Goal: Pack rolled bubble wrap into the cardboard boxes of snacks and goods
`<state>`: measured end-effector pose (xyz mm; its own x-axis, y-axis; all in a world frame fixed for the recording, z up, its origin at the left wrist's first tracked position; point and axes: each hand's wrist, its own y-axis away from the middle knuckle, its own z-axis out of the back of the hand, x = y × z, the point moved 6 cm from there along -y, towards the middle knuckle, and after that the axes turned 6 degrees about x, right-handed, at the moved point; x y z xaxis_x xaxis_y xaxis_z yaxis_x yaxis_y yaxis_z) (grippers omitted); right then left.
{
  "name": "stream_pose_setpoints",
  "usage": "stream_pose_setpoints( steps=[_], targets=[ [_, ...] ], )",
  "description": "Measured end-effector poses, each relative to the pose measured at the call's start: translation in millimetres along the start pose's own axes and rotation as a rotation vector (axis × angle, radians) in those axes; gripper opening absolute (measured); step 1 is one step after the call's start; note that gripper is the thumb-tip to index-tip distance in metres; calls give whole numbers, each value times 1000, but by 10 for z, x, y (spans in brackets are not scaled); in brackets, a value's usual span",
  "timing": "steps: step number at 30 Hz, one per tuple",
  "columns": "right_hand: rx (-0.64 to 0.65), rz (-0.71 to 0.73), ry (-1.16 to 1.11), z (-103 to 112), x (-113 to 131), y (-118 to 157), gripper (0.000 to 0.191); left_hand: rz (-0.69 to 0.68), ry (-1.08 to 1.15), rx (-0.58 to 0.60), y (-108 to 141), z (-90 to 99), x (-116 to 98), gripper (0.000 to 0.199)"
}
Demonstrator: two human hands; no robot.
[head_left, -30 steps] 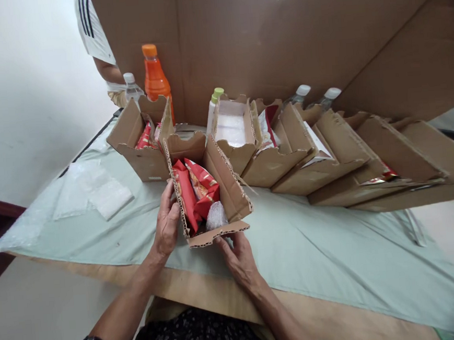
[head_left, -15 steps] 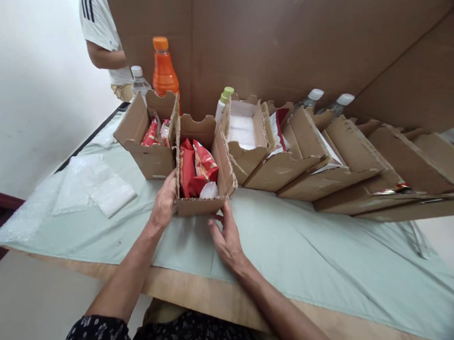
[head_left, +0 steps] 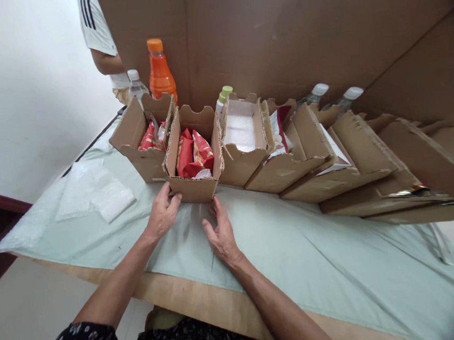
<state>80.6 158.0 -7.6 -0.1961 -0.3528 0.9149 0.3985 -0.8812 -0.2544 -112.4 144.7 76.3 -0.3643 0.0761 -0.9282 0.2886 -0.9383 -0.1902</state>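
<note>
An open-topped cardboard box [head_left: 193, 189] sits in the row in front of me, holding red snack packets [head_left: 195, 154] and a small whitish, see-through wrapped thing. At its lower left front corner is my left hand [head_left: 163, 211], fingertips touching the cardboard and thumb apart. My right hand [head_left: 222, 236] reaches the lower right front corner, its thumb spread from the fingers; some fingertips are partly hidden. Neither hand wraps round the box. Left of it stands another cardboard box [head_left: 143, 163] with red packets; on the right is a box [head_left: 244, 166] with bubble wrap inside.
More cardboard boxes [head_left: 301, 172] lean along the row to the right. Behind stand an orange drink bottle [head_left: 161, 75], clear bottles and green-capped bottles [head_left: 223, 98], before a tall cardboard panel [head_left: 263, 36]. Bubble wrap [head_left: 99, 193] lies left on the green cloth [head_left: 264, 240]. Another person's arm [head_left: 106, 61] shows behind.
The box with red packets has moved back, away from me, into line beside its neighbours. My hands have slid from its sides down to its lower front corners, their hold loosened.
</note>
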Motion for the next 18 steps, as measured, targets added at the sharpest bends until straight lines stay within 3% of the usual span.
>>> stream_pose_setpoints(
  steps=[5, 9, 13, 18],
  targets=[
    [-9, 29, 51, 6, 45, 6, 68, 44, -140, -105, -332, 54, 32, 17],
    [-8, 24, 57, 32, 100, -8, 60, 175, -285, -172, -406, 132, 90, 23],
    [13, 28, 78, 38, 162, -30, 51, 224, -473, -165, -448, 172, 138, 33],
    [-1, 31, 85, 54, 196, -50, 47, 219, -455, -77, -588, -86, 209, 37]
  ],
)
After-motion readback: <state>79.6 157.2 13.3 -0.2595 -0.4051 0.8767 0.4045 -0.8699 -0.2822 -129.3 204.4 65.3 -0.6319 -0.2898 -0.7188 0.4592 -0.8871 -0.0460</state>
